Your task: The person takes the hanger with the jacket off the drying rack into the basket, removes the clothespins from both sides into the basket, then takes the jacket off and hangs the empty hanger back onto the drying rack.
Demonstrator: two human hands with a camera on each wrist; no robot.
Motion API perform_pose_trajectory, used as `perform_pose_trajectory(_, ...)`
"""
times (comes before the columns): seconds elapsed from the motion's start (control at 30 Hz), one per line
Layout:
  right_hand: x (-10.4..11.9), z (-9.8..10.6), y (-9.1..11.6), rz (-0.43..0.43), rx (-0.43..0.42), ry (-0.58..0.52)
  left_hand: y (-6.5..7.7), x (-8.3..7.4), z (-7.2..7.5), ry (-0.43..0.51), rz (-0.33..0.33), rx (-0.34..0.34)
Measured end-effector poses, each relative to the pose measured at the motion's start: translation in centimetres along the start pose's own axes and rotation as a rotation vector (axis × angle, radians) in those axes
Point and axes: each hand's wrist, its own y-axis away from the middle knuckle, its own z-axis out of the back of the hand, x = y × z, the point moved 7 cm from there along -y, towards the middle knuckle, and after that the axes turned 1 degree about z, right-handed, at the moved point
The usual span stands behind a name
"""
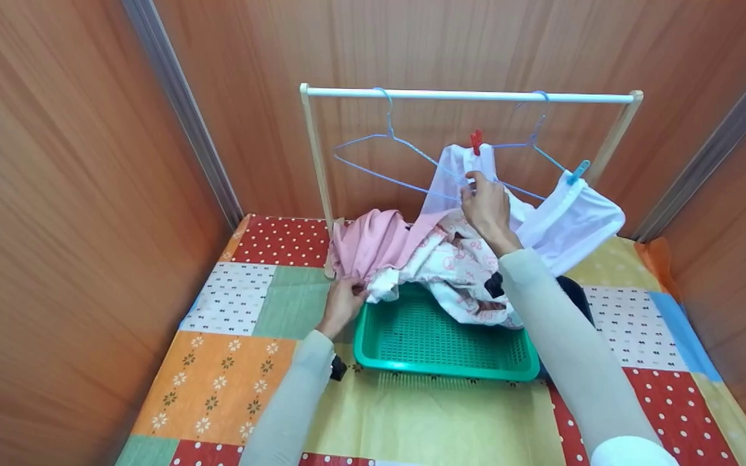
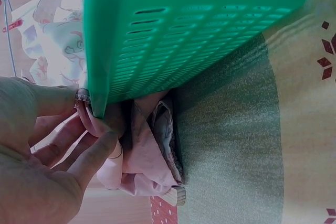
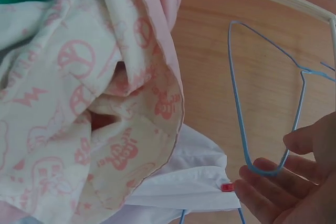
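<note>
My left hand (image 1: 342,303) pinches the edge of a pink cloth (image 1: 373,243) beside the rim of a green basket (image 1: 444,371). White fabric with pink print (image 3: 79,61) bunches up against it and hangs over the basket's back rim; a pink border runs along its edge. Up by the rack, my right hand (image 1: 486,207) holds the lower right corner of a blue hanger (image 3: 237,100) between thumb and fingers. This hanger's hook is over the rack bar (image 1: 463,95), and no cloth hangs on it.
On a second hanger (image 1: 544,120), to the right, a white garment (image 1: 561,223) hangs by a red peg (image 1: 476,142) and a blue peg (image 1: 578,172). A patchwork cloth (image 1: 217,382) covers the surface. Wooden panels (image 1: 88,194) rise behind and on both sides.
</note>
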Motion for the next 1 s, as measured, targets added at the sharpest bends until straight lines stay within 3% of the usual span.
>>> perform_pose_trajectory(0.27, -1.5, 0.5, 2.5, -0.005, 0.03, -0.029, -0.1, 0.4, 0.2, -0.017, 0.041, 0.003)
perform_pose_trajectory(0.5, -5.2, 1.9, 6.5, 0.029, 0.095, -0.052, -0.1, 0.6, -0.1, -0.009, 0.051, 0.022)
perform_pose_trajectory(0.8, -9.7, 0.8, 11.7, -0.014, 0.335, -0.004, -0.1, 0.1, 0.3, -0.01, 0.024, 0.033)
perform_pose_trajectory(1.0, -11.9, 0.3, 14.2, -0.076, 0.417, -0.005, 0.0, 0.2, 0.0, -0.007, 0.032, 0.045)
